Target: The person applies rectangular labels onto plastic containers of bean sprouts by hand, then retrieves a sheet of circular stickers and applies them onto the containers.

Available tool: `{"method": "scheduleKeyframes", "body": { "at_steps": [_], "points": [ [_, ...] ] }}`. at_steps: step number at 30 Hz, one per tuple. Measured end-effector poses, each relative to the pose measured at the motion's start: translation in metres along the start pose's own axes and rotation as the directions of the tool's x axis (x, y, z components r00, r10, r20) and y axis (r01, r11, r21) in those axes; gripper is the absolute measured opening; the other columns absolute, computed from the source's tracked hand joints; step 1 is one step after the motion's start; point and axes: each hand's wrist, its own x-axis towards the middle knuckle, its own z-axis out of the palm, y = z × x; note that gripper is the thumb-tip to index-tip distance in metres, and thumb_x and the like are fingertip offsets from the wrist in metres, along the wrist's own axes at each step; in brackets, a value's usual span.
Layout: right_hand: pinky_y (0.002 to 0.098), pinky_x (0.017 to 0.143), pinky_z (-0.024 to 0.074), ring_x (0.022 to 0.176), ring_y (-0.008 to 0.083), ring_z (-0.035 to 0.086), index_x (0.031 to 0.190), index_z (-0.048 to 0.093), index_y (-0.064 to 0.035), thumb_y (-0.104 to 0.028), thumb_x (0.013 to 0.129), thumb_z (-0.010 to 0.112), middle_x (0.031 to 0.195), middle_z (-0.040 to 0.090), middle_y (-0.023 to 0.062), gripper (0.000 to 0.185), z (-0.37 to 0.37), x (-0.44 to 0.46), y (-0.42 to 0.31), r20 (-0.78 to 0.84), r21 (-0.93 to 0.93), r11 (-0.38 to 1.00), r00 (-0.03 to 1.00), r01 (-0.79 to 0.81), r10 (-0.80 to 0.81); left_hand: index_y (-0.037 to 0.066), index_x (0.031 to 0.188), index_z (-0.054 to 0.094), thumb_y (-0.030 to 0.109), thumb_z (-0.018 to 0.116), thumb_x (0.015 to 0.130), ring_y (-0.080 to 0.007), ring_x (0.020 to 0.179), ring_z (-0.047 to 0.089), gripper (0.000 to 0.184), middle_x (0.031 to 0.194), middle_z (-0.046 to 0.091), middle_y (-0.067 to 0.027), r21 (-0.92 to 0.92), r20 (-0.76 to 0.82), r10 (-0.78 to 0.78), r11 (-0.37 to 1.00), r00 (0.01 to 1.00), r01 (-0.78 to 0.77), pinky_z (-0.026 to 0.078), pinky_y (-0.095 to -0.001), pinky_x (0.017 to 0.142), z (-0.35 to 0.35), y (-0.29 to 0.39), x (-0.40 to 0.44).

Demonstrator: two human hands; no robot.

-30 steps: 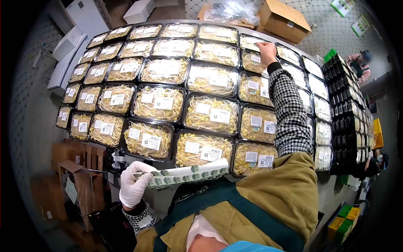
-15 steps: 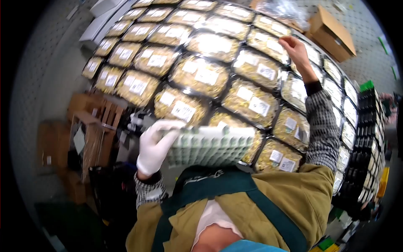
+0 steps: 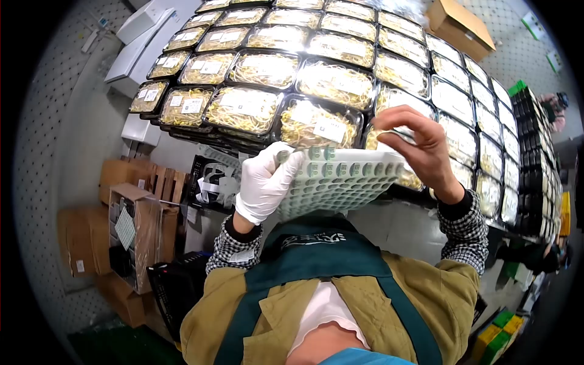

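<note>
My left hand [image 3: 267, 182], in a white glove, grips the left edge of a sheet of round green stickers [image 3: 347, 182], thumb on top. Several rows of stickers show on the sheet, and its upper edge is curled. My right hand [image 3: 420, 143] is bare and hovers by the sheet's upper right corner. Its fingers are bent, with a gap between thumb and forefinger and nothing visible in them. Beyond both hands, film-wrapped black trays of bean sprouts [image 3: 319, 125] with white labels stand in rows, the nearest just past the sheet.
Stacked black trays [image 3: 535, 158] rise at the right. Cardboard boxes [image 3: 131, 237] and a black crate [image 3: 213, 182] stand at the left. White boxes [image 3: 137, 48] are at the far left, and an open carton [image 3: 459, 27] lies behind the trays. Another person [image 3: 553, 109] is at the far right.
My right hand has come back from a far tray to the sheet, its thumb and forefinger now apart. My left hand still holds the sheet. The view has shifted.
</note>
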Motion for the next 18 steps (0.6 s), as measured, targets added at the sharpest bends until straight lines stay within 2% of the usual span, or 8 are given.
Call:
{"method": "scheduleKeyframes", "body": {
  "at_steps": [2, 5, 9, 11, 13, 14, 16, 18],
  "points": [
    [0.0298, 0.089, 0.0472, 0.100, 0.0186, 0.060, 0.121, 0.056, -0.0034, 0.000, 0.079, 0.068, 0.108, 0.064, 0.0089, 0.045, 0.033, -0.001, -0.024, 0.078, -0.007, 1.000, 0.997, -0.026, 0.027, -0.001, 0.083, 0.063, 0.013, 0.062, 0.090, -0.0051, 0.059, 0.051, 0.016, 0.066, 0.060, -0.0033, 0.016, 0.080, 0.028, 0.999, 0.996, -0.029, 0.042, -0.0228, 0.055, -0.008, 0.008, -0.004],
    [0.0313, 0.077, 0.0470, 0.086, 0.0214, 0.061, 0.123, 0.054, -0.0064, -0.001, 0.074, 0.072, 0.097, 0.066, 0.0056, 0.053, 0.078, -0.004, -0.041, 0.062, -0.305, 0.938, 0.987, 0.162, -0.150, 0.000, 0.084, 0.063, 0.013, 0.062, 0.090, -0.0127, 0.057, 0.060, 0.014, 0.066, 0.063, -0.0096, 0.042, 0.172, 0.055, 0.997, 0.984, -0.063, 0.046, -0.0261, 0.054, -0.019, 0.010, -0.010],
    [0.0317, 0.071, 0.0462, 0.074, 0.0194, 0.058, 0.103, 0.064, -0.0037, 0.000, 0.073, 0.069, 0.079, 0.062, 0.0021, 0.030, 0.109, -0.028, -0.039, -0.056, -0.586, 0.759, 0.921, 0.283, -0.386, 0.000, 0.084, 0.063, 0.009, 0.059, 0.090, -0.0107, 0.057, 0.060, 0.011, 0.067, 0.063, -0.0093, -0.012, 0.291, 0.040, 0.999, 0.956, -0.038, 0.046, -0.0256, 0.054, -0.024, -0.001, -0.012],
    [0.0344, 0.074, 0.0488, 0.075, 0.0202, 0.059, 0.096, 0.066, -0.0033, 0.002, 0.074, 0.067, 0.079, 0.064, 0.0045, 0.022, 0.110, -0.038, -0.049, -0.079, -0.550, 0.768, 0.894, 0.329, -0.440, 0.000, 0.083, 0.063, 0.010, 0.059, 0.090, -0.0085, 0.057, 0.056, 0.013, 0.067, 0.061, -0.0085, -0.117, 0.316, 0.034, 0.993, 0.948, 0.003, 0.044, -0.0248, 0.054, -0.017, -0.012, -0.014],
    [0.0304, 0.074, 0.0519, 0.076, 0.0178, 0.061, 0.099, 0.064, 0.0008, 0.006, 0.076, 0.066, 0.083, 0.065, 0.0087, 0.023, 0.107, -0.055, -0.028, -0.304, -0.467, 0.873, 0.902, 0.139, -0.306, -0.001, 0.080, 0.063, 0.011, 0.060, 0.091, -0.0060, 0.057, 0.048, 0.016, 0.065, 0.057, -0.0037, -0.104, 0.371, -0.079, 0.987, 0.925, 0.126, 0.040, -0.0230, 0.053, -0.014, -0.021, -0.011],
    [0.0264, 0.074, 0.0516, 0.078, 0.0144, 0.061, 0.111, 0.060, 0.0022, 0.004, 0.080, 0.065, 0.087, 0.066, 0.0083, 0.032, 0.102, -0.064, -0.023, -0.521, -0.215, 0.966, 0.853, -0.142, 0.009, -0.001, 0.079, 0.062, 0.012, 0.059, 0.092, -0.0052, 0.057, 0.044, 0.018, 0.064, 0.054, -0.0007, -0.099, 0.385, -0.053, 0.990, 0.921, 0.098, 0.038, -0.0222, 0.054, -0.015, -0.025, -0.010],
    [0.0284, 0.076, 0.0510, 0.083, 0.0157, 0.065, 0.121, 0.053, -0.0003, -0.004, 0.083, 0.065, 0.101, 0.067, 0.0105, 0.040, 0.080, -0.078, 0.019, -0.736, -0.006, 0.902, 0.613, -0.432, 0.288, -0.001, 0.075, 0.059, 0.012, 0.059, 0.092, -0.0043, 0.059, 0.041, 0.022, 0.064, 0.051, 0.0020, -0.059, 0.428, -0.049, 0.995, 0.903, 0.082, 0.037, -0.0215, 0.054, -0.019, -0.027, -0.007],
    [0.0279, 0.076, 0.0507, 0.084, 0.0155, 0.065, 0.128, 0.047, -0.0008, -0.003, 0.082, 0.065, 0.104, 0.066, 0.0121, 0.050, 0.083, -0.090, 0.045, -0.768, -0.080, 0.858, 0.580, -0.508, 0.272, -0.002, 0.077, 0.060, 0.013, 0.059, 0.092, -0.0041, 0.059, 0.042, 0.021, 0.065, 0.052, 0.0018, -0.021, 0.452, -0.091, 0.993, 0.887, 0.113, 0.037, -0.0218, 0.055, -0.020, -0.024, -0.007]
  ]
}}
